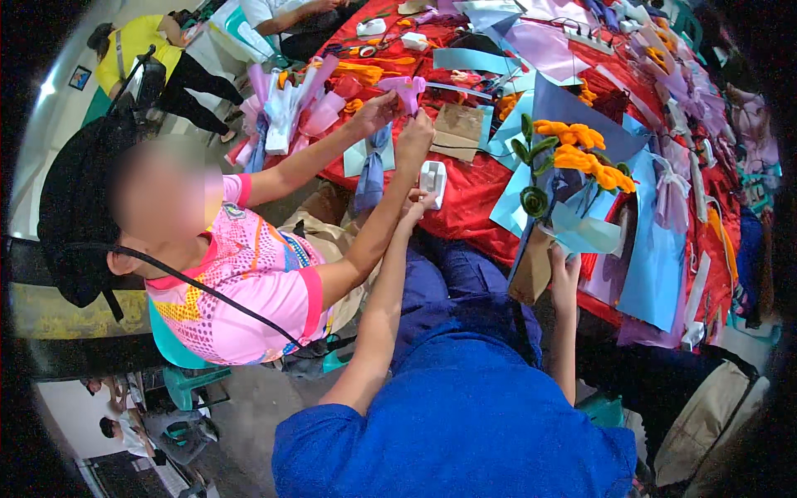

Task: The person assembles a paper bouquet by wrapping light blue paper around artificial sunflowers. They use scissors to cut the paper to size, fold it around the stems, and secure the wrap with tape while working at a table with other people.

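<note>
My right hand (566,267) is closed round the lower part of a small bouquet. It has fuzzy orange flowers (584,149), dark green stems and leaves, and a green coiled rosette (534,201). Pale blue wrapping paper (585,230) folds round it just above my fingers, and a brown cardboard piece (531,270) sits beside its base. My left hand (417,205) is at the near edge of a small white dispenser-like box (432,183), with fingers closed on its side. Its exact kind is not clear.
To my left, a co-worker in a pink shirt (249,282) holds a pink-purple piece (404,90), arms reaching close to my left arm. Blue wrapping sheets (656,249), scissors (367,51), a cardboard square (458,130) and wrapped bundles (286,112) crowd the red-covered table (465,228).
</note>
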`<act>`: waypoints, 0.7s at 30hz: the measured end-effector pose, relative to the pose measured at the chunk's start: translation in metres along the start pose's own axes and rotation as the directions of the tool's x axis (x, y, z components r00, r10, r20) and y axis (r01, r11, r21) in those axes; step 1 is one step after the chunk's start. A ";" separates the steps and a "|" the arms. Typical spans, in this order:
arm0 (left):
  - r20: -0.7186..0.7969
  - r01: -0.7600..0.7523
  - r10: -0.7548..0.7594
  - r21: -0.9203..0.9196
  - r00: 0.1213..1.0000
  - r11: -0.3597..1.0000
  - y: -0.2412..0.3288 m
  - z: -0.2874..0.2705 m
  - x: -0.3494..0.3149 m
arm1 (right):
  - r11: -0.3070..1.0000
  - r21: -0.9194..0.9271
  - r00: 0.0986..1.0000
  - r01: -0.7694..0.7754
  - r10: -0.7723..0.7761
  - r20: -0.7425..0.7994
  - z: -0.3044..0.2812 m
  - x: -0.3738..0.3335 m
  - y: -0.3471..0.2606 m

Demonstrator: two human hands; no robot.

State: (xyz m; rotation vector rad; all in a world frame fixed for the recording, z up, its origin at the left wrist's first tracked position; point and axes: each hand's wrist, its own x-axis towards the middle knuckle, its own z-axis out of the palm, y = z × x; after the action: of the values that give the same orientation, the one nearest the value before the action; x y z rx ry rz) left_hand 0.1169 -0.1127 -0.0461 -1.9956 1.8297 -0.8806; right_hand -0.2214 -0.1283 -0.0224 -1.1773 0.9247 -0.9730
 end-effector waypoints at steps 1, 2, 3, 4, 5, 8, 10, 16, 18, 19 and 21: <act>0.109 0.220 -0.191 -0.436 0.976 0.873 0.013 -0.001 -0.013 | 1.000 0.001 1.000 0.002 -0.002 -0.005 0.001 0.001 -0.001; 0.234 0.420 -0.372 -0.709 0.898 0.566 0.025 -0.001 -0.031 | 0.999 -0.041 1.000 0.022 -0.023 -0.019 0.002 0.001 0.000; 0.341 0.493 -0.404 -0.786 0.849 0.373 0.031 0.002 -0.041 | 0.996 -0.083 0.998 0.042 -0.044 -0.032 0.003 0.001 0.001; 0.452 0.559 -0.439 -0.816 0.776 0.147 0.036 0.002 -0.056 | 0.996 -0.087 0.999 0.035 -0.038 -0.032 0.003 0.001 0.001; 0.522 0.585 -0.446 -0.811 0.727 0.006 0.040 0.005 -0.059 | 0.999 -0.040 1.000 0.007 -0.007 -0.012 0.004 0.002 0.002; 0.586 0.596 -0.428 -0.793 0.688 -0.127 0.045 0.012 -0.061 | 1.000 -0.012 1.000 -0.020 0.020 0.014 0.005 0.003 0.005; 0.602 0.596 -0.422 -0.786 0.678 -0.165 0.046 0.014 -0.062 | 0.999 -0.031 1.000 -0.013 0.013 0.018 0.005 0.002 0.005; 0.633 0.592 -0.393 -0.770 0.666 -0.237 0.048 0.018 -0.061 | 0.999 -0.033 0.999 -0.006 0.007 0.031 0.004 0.001 0.007; 0.646 0.599 -0.389 -0.761 0.657 -0.251 0.047 0.019 -0.070 | 0.998 -0.040 0.999 -0.042 0.043 0.020 0.010 -0.001 -0.003; 0.645 0.595 -0.389 -0.761 0.658 -0.258 0.047 0.020 -0.068 | 0.998 -0.042 0.999 -0.043 0.044 0.016 0.009 -0.001 -0.002; 0.650 0.596 -0.382 -0.758 0.656 -0.266 0.049 0.021 -0.068 | 0.998 -0.035 0.998 -0.052 0.053 0.016 0.006 -0.001 0.002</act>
State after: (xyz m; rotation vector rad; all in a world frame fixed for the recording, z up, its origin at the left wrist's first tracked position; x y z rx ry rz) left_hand 0.0902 -0.0580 -0.1076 -3.6923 1.3732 1.1323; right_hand -0.2157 -0.1250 -0.0237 -1.1826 0.9577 -0.9071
